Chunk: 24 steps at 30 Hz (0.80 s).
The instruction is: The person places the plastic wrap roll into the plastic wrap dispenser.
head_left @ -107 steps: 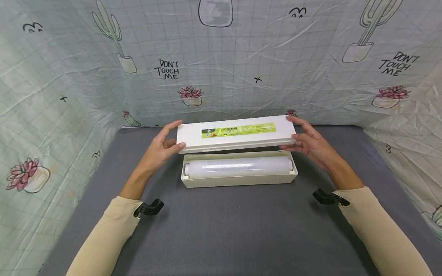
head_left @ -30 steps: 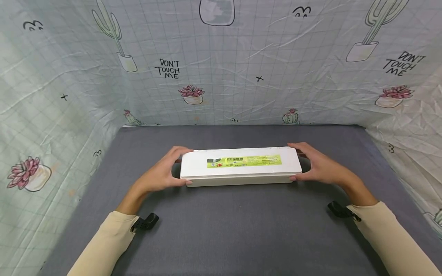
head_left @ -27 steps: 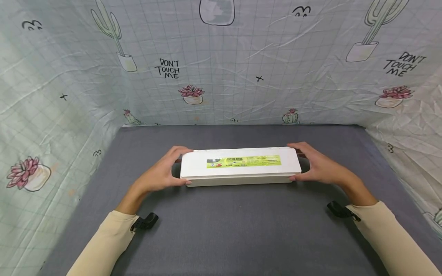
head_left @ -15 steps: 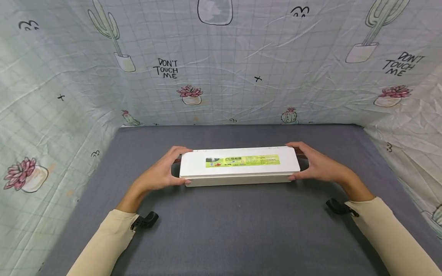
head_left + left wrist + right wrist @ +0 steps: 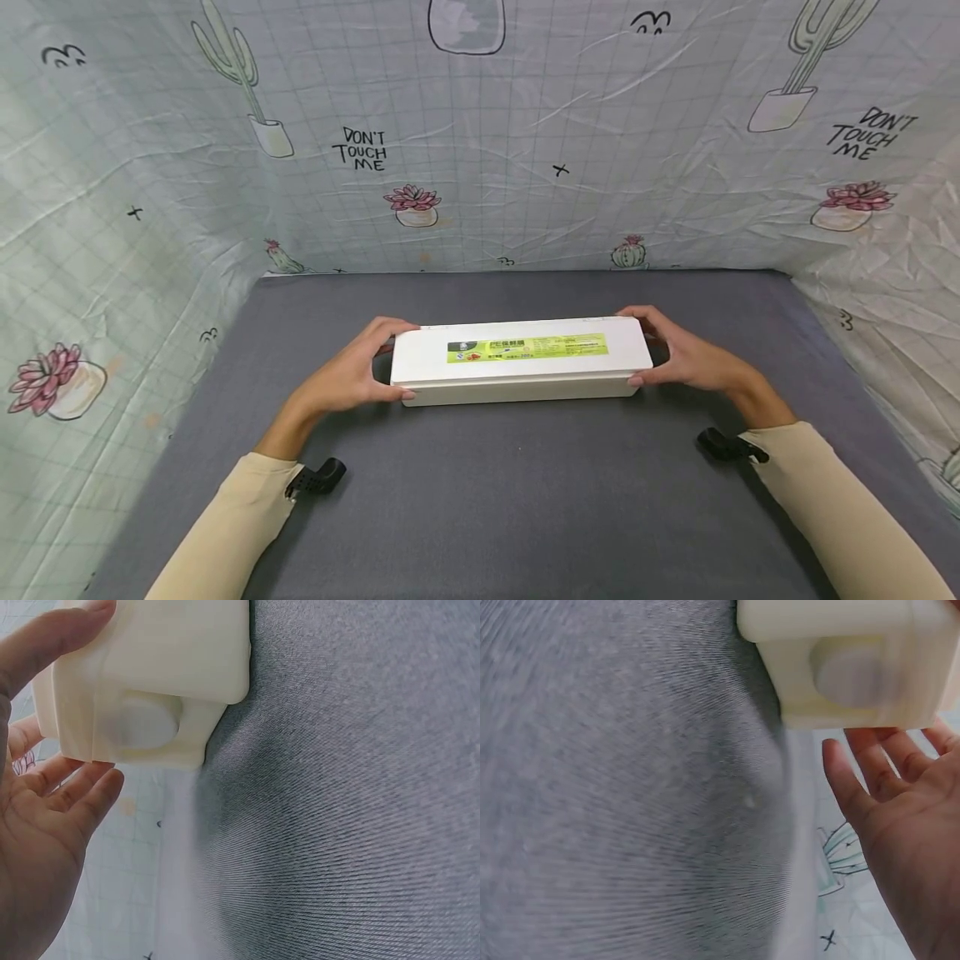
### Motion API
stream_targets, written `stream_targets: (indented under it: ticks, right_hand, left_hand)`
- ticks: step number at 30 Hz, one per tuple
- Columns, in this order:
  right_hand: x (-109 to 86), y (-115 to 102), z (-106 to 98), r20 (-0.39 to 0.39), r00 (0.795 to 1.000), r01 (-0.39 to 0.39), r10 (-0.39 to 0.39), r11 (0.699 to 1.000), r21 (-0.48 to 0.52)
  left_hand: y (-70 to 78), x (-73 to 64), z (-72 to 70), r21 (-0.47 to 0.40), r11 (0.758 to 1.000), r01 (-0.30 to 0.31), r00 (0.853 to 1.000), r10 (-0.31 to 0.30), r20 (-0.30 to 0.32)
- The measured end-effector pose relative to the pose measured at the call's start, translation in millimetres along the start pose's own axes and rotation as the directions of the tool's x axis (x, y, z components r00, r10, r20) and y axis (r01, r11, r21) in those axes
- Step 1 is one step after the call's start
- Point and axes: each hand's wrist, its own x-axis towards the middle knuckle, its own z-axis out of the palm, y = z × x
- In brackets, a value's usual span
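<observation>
A long white cling film box (image 5: 517,392) lies on the grey cloth, its lid (image 5: 420,357) on top with a green and yellow label. My left hand (image 5: 337,375) grips the box's left end, thumb at the front and fingers at the back edge. At the right end my right hand (image 5: 693,358) holds it the same way. The left wrist view shows the box's end wall (image 5: 176,645) between thumb and fingers. In the right wrist view the other end (image 5: 825,619) appears, fingers against the back side. The roll inside is hidden from above.
Grey cloth (image 5: 517,500) covers the table surface around the box. A hanging curtain (image 5: 487,125) printed with cacti encloses the back and both sides. A black wrist camera (image 5: 318,477) sits at the left cuff, another black wrist camera (image 5: 727,446) at the right.
The lid, earlier held above the open box with the film roll showing, has come down onto it. In the last half second, my right wrist has shifted slightly inward and away from me.
</observation>
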Motion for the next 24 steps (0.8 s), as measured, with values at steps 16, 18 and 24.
stream_targets:
  ticks: [16, 18, 24]
  right_hand:
    - [2.5, 6.5, -0.5, 0.026, 1.000, -0.001, 0.000, 0.999, 0.048]
    - [2.1, 6.5, -1.4, 0.033, 0.999, 0.002, -0.003, 0.999, 0.044]
    - [1.9, 5.6, -2.9, 0.047, 0.999, 0.005, -0.006, 1.000, 0.018]
  left_hand:
    - [-8.7, 6.6, -2.8, -0.080, 0.997, 0.015, 1.000, -0.014, 0.015]
    - [-8.9, 6.7, -2.1, -0.104, 0.994, 0.033, 0.999, -0.030, 0.035]
    - [-12.6, 6.7, 0.8, -0.135, 0.990, 0.032, 0.999, -0.028, 0.028]
